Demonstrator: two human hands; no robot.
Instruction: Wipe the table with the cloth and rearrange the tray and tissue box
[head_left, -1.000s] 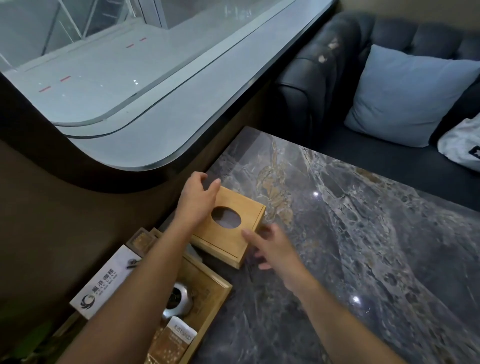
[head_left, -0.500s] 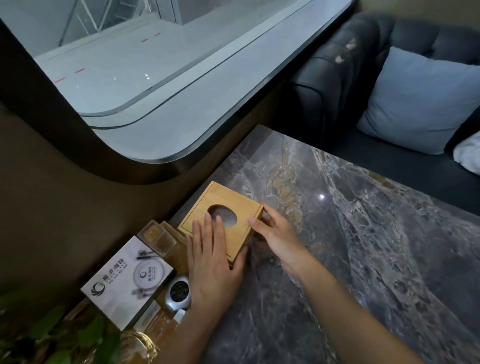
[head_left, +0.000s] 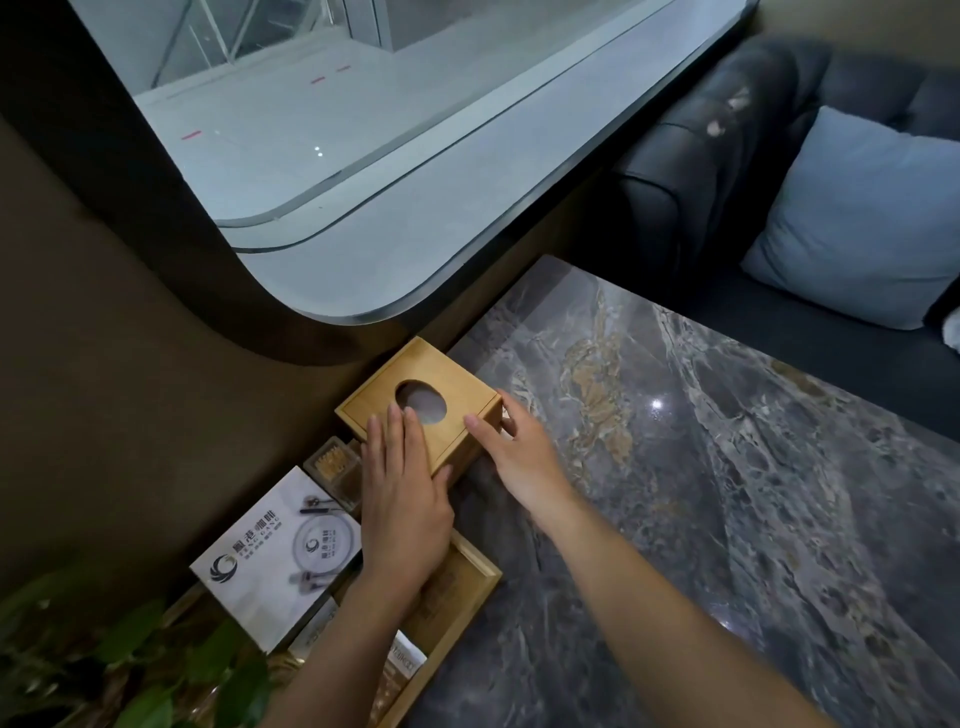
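Note:
A square wooden tissue box (head_left: 457, 423) with an oval hole in its lid stands at the left edge of the grey marble table (head_left: 727, 493), against the brown wall. My left hand (head_left: 402, 504) lies flat on the lid's near part, thumb around the near corner. My right hand (head_left: 522, 454) presses its fingers on the box's right side. Just in front of the box sits a wooden tray (head_left: 475, 577), partly hidden by my left arm. No cloth is in view.
In the tray stand a white printed card (head_left: 275, 556), a small clear holder of sticks (head_left: 335, 467) and packets (head_left: 405, 662). Green plant leaves (head_left: 156, 665) are at the bottom left. A dark sofa (head_left: 701, 156) with a blue cushion (head_left: 857, 218) lies beyond the table.
The tissue box has slid left and back toward the wall. My left hand moved from the box's far edge to flat on its lid; my right hand came onto its right side.

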